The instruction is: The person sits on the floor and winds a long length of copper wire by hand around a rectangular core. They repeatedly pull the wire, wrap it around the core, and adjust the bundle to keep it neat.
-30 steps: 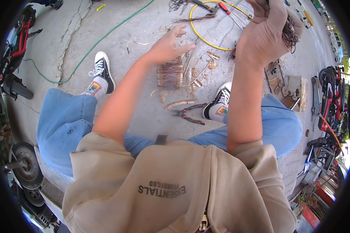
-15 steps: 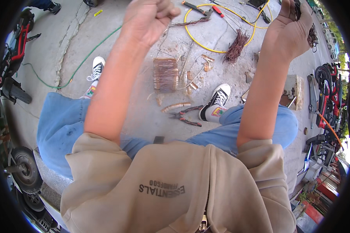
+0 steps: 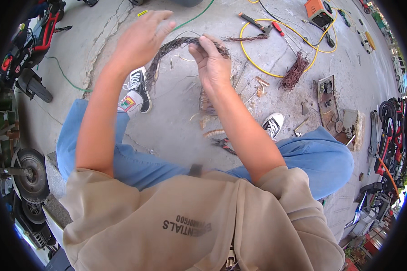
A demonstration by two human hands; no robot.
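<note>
My right hand [image 3: 215,65] pinches a long bundle of dark brown wires [image 3: 172,44] between thumb and fingers. From there the bundle arches left and droops, its loose end hanging above my black-and-white shoe. Beside the arch, my left hand [image 3: 142,38] is raised with fingers stretched out, apparently holding nothing. Below my right forearm, a wire-wound coil block [image 3: 206,105] lies partly hidden on the concrete. Pliers [image 3: 224,144] and a curved ribbed strip [image 3: 214,133] rest nearer to me, the pliers partly behind the forearm.
A yellow hose [image 3: 243,47] loops round a hammer [image 3: 257,23], a red-handled screwdriver [image 3: 278,28] and a reddish wire bundle [image 3: 295,72]. An orange machine [image 3: 319,13] stands at far right, an open metal box [image 3: 352,128] nearer. A red-and-black scooter [image 3: 40,36] stands left.
My right hand has swung left and inward with the wire bundle, which now stretches toward my left hand. My left hand has moved left and opened from a curled shape. The view has shifted.
</note>
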